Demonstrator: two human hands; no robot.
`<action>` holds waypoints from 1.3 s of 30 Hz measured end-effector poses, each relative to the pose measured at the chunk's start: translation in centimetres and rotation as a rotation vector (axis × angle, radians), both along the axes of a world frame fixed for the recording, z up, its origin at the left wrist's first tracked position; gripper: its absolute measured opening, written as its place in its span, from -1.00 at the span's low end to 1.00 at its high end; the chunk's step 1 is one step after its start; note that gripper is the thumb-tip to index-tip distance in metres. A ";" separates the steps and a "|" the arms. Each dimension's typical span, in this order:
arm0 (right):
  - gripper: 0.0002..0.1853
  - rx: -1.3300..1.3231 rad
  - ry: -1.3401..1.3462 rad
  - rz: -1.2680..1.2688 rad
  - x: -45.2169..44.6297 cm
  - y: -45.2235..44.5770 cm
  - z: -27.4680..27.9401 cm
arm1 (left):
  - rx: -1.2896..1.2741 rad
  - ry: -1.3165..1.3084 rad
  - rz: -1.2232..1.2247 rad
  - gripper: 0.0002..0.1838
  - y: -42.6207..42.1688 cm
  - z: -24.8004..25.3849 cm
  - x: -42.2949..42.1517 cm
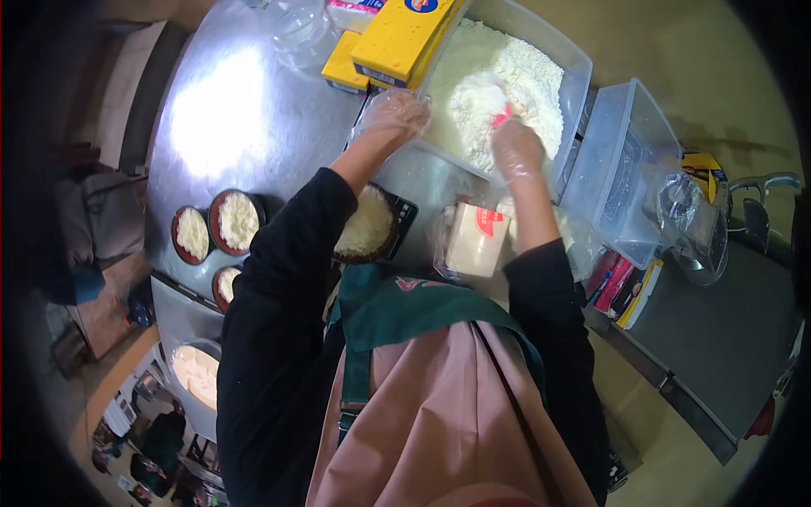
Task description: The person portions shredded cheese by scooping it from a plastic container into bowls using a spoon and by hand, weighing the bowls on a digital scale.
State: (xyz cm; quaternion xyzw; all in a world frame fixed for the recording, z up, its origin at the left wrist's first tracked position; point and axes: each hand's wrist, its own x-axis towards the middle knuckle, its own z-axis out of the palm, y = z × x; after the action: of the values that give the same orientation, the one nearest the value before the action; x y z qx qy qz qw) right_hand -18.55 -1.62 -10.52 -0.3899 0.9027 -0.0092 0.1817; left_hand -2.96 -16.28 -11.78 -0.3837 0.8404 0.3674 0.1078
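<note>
My left hand (395, 114), in a clear plastic glove, is closed at the near left rim of a clear plastic tub (577, 63). White crumbly powder (541, 80) fills much of this tub. Inside it, my gloved right hand (518, 150) is closed around a pink-red tool (503, 116); its far end is blurred in the white stuff, so its kind is unclear. Below my left hand, a round brown-rimmed bowl of white crumbs (369, 224) rests on a dark flat scale (407, 221). A cream-coloured package with a red label (478, 239) lies below my right hand.
Yellow boxes (401, 38) lean beside the tub's left side. Three filled brown bowls (236, 221) stand at left on the metal table (296, 127). Another clear tub (604, 160) sits at right. A large basin of pale mix (196, 372) is at lower left.
</note>
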 end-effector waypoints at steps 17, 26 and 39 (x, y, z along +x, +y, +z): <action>-0.59 -0.018 0.115 -0.015 -1.3 -0.9 0.5 | -0.004 0.069 0.188 -0.48 0.0 0.0 0.3; -0.65 -0.168 0.151 -0.088 -12.2 -5.5 -5.7 | -0.038 0.081 0.165 -0.46 -0.1 -0.5 0.5; -0.66 0.059 0.327 0.239 -9.7 4.1 -2.2 | 0.000 0.051 0.176 -0.43 0.0 -1.7 0.3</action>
State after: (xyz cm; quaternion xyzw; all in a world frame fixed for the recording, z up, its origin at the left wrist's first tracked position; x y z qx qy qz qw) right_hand -28.27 2.47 -12.74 -0.4850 0.8674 0.1024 0.0437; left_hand -2.70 -16.24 -13.48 -0.4464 0.8058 0.3854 0.0536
